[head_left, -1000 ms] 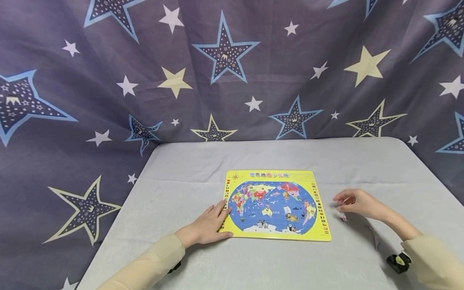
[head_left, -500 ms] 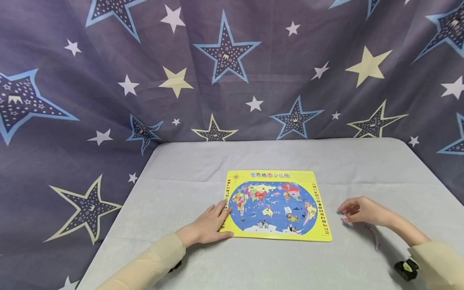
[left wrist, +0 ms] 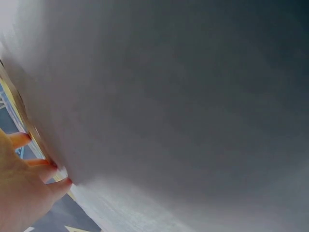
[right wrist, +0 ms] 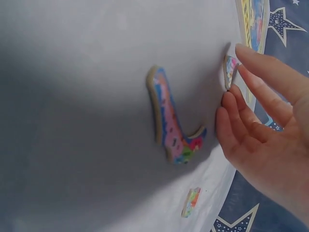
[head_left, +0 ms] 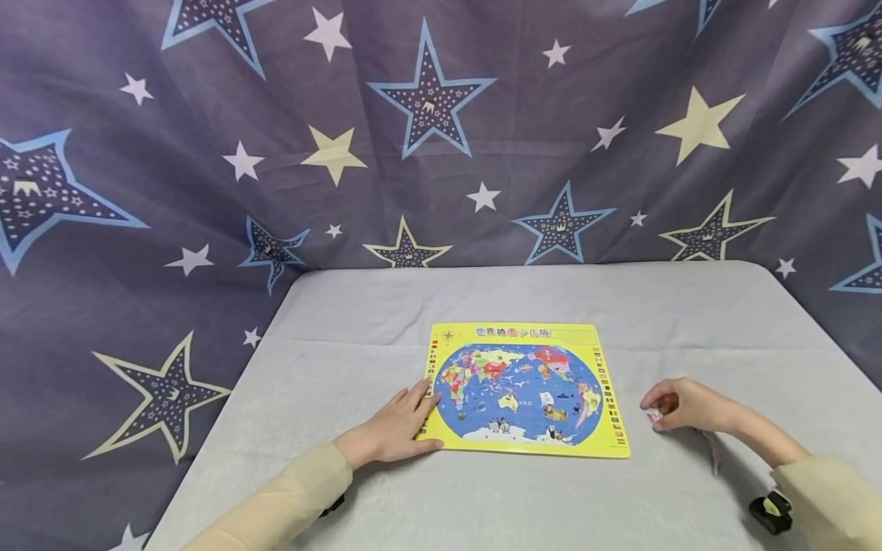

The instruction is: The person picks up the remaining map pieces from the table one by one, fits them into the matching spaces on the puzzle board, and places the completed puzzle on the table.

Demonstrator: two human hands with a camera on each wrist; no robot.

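The yellow map board (head_left: 520, 450) lies flat on the table. My left hand (head_left: 393, 428) rests on its left edge, fingers spread; the left wrist view shows the fingers (left wrist: 36, 166) along that edge. Right of the board, my right hand (head_left: 699, 405) has its fingers bent around a small colourful piece (head_left: 653, 415), pinching it at the table surface. In the right wrist view that piece (right wrist: 229, 72) stands tilted at the fingertips of the hand (right wrist: 270, 116). A longer curved pink and blue piece (right wrist: 170, 118) lies beside the hand.
Another small piece (right wrist: 191, 202) lies on the grey table (head_left: 524, 505) in the right wrist view. A dark curtain (head_left: 386, 191) with stars hangs behind the table. A black device (head_left: 770, 513) sits under the right wrist.
My right hand has moved slightly down and to the right, and its fingers have closed on the small piece. The left hand and the board have stayed in place.
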